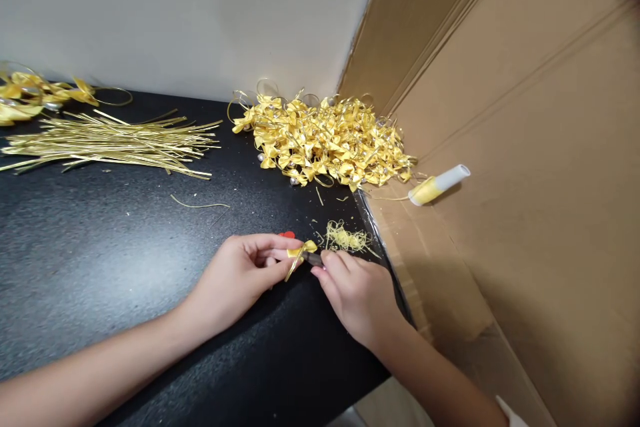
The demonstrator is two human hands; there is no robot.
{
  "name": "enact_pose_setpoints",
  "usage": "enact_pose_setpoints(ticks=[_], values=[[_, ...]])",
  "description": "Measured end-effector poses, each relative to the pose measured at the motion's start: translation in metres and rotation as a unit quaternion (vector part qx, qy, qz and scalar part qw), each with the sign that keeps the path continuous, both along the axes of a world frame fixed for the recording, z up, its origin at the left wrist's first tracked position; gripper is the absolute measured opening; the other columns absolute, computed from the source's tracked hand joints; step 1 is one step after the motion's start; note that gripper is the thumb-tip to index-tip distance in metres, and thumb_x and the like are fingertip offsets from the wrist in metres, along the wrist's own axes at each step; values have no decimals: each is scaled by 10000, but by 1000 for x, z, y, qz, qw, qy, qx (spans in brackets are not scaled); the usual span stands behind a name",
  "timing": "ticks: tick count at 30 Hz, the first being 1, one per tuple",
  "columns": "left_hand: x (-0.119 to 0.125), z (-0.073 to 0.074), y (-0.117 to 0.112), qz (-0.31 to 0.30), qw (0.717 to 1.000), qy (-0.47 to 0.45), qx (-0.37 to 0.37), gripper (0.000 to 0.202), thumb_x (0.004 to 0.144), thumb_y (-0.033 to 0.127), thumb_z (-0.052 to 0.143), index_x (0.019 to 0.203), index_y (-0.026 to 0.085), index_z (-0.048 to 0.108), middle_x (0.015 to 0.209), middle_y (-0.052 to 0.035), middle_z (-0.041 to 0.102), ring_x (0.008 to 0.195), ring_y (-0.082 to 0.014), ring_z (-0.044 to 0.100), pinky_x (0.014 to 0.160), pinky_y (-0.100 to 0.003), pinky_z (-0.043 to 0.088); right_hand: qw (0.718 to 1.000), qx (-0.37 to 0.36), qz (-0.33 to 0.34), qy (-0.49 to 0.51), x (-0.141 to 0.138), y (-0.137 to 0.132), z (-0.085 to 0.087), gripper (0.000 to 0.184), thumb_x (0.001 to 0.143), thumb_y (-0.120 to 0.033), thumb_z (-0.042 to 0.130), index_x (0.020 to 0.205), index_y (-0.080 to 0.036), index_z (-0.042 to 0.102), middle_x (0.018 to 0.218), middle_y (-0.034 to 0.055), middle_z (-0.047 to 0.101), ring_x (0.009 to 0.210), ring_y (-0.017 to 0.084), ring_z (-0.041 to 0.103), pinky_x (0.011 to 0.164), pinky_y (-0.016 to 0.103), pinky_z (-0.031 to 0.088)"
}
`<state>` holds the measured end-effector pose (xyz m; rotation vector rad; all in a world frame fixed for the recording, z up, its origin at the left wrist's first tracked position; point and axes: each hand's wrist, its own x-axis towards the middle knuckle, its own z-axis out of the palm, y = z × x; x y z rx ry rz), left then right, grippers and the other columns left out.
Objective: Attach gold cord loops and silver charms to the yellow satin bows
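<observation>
— Item?
— One bow (301,252), pinched in my left hand (240,277), low over the table (100,247). My right hand (357,293) is closed on a dark tool (313,258), tip touching the bow.
— Risk?
— Likely a slip: thin ribbon, tool nicks my fingertip. A loose grip drops it among the scraps (345,238).

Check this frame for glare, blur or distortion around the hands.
Head view: both hands are sharp, the left hand pinching a gold bow, the right hand beside it; head view, the black table shows a soft sheen, no harsh glare; head view, wide-angle bending slants the cardboard box and the top right corner is dark.
</observation>
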<state>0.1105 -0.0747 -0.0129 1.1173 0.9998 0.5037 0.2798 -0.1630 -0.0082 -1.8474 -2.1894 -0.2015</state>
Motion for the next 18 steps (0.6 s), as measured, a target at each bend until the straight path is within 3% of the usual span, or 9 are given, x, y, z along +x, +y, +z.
enact_pose_setpoints(ticks=[11,18], values=[[-1,-6,-3,-45,996,39,60,280,685,341,733,903,169,767,887,-64,783,762,-197,708,674,-259,544,999,-27,-21,-4,-2,-6,-3,283,986,-361,422,841,-209,612,687,-7,672,554,111,598,519,264,280],[0,-4,-3,-55,995,49,65,284,698,342,726,916,164,765,815,-51,776,705,-182,685,637,-248,518,998,-51,-29,28,-4,-11,-6,286,995,-333,385,856,-206,600,702,-5,689,574,119,631,530,245,308]])
